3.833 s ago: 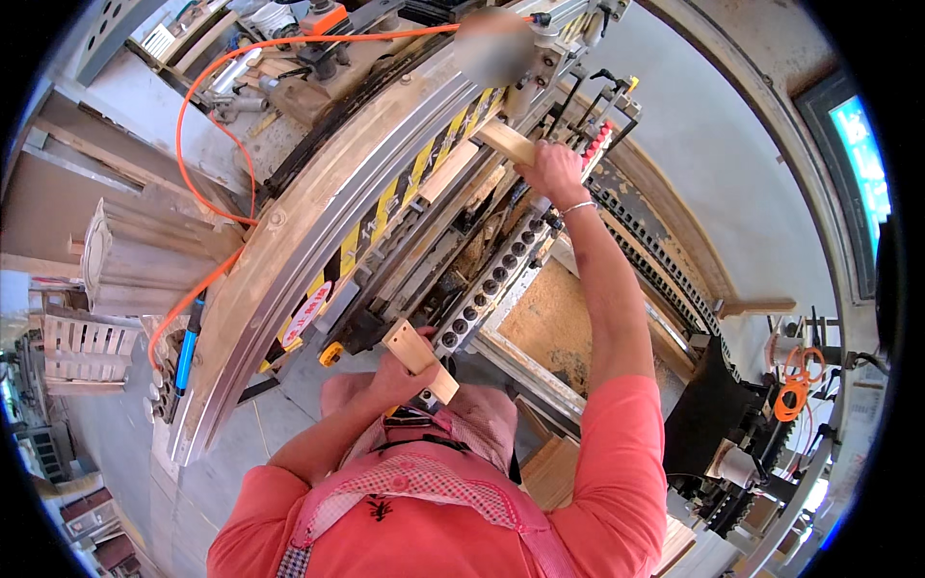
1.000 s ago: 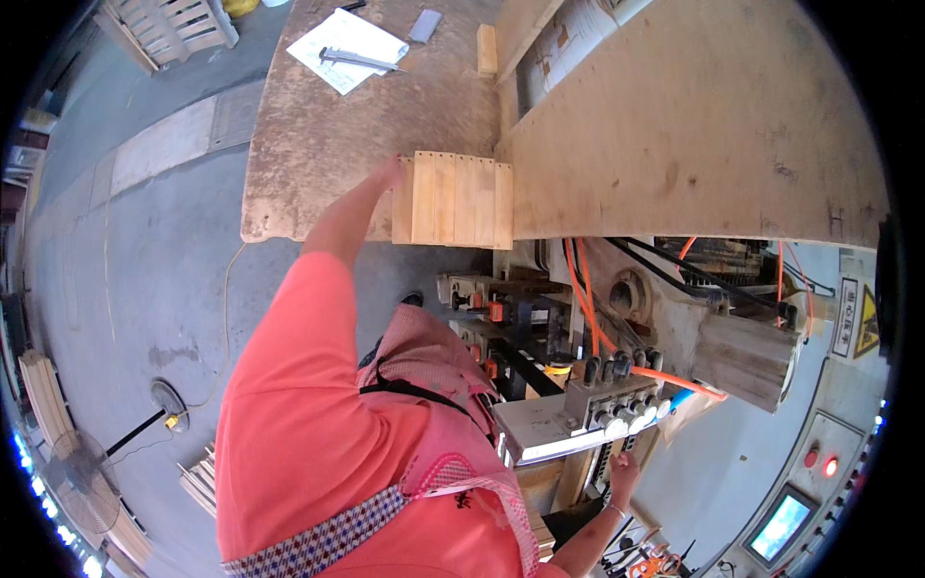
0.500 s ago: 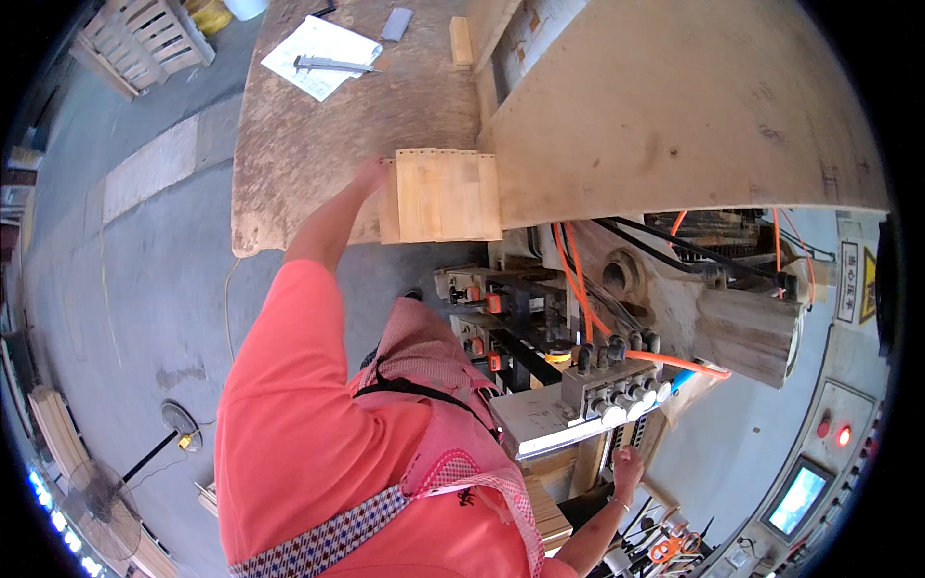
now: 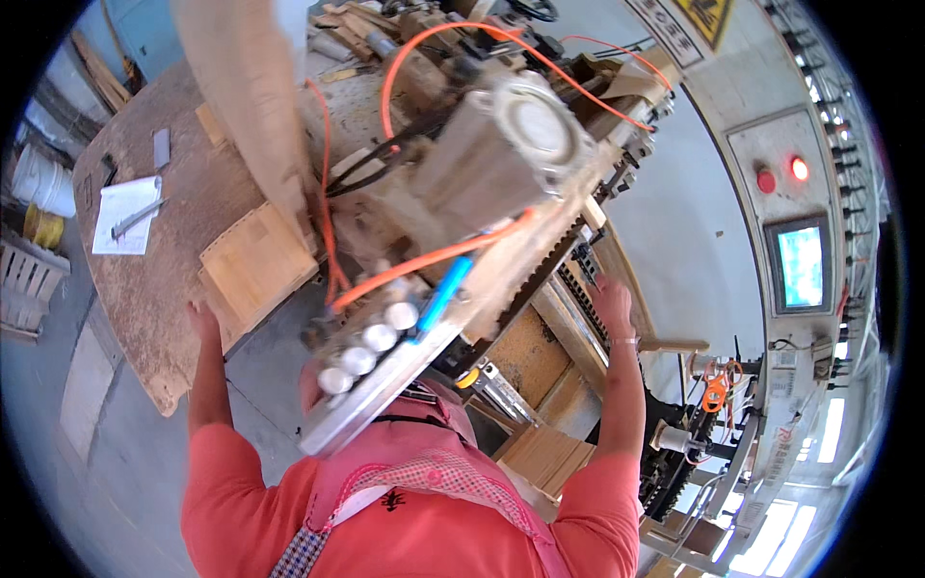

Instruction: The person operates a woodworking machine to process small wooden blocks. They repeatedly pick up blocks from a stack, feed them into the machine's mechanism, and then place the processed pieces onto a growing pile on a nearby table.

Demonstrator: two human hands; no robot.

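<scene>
The left hand (image 4: 203, 323) is held beside the near left corner of a row of pale wooden strips (image 4: 258, 258), its fingers partly spread and nothing seen in its grip; whether the strips are touched cannot be told. The right hand (image 4: 613, 306) is raised over the machine's rails, its fingers loosely bent; whether anything is held there cannot be made out.

The strips are laid edge to edge on a scuffed brown wooden worktable (image 4: 173, 318), against its right side. Farther up the table, a caliper (image 4: 135, 220) is laid across a white sheet of paper (image 4: 125, 193), with a small grey block (image 4: 161, 147) near them.

The middle is filled by a grey motor housing (image 4: 501, 144), by which an orange hose (image 4: 443, 252) is looped, with a row of silver knobs (image 4: 357, 361) below. Under the right forearm's side, a bed strewn with sawdust (image 4: 525, 352) is seen. At right, a lit screen (image 4: 802, 267) and a glowing red lamp (image 4: 799, 169) are set in a pale panel. Grey floor (image 4: 260, 405) is seen at left, and a slatted wooden pallet (image 4: 24, 284) beyond.
</scene>
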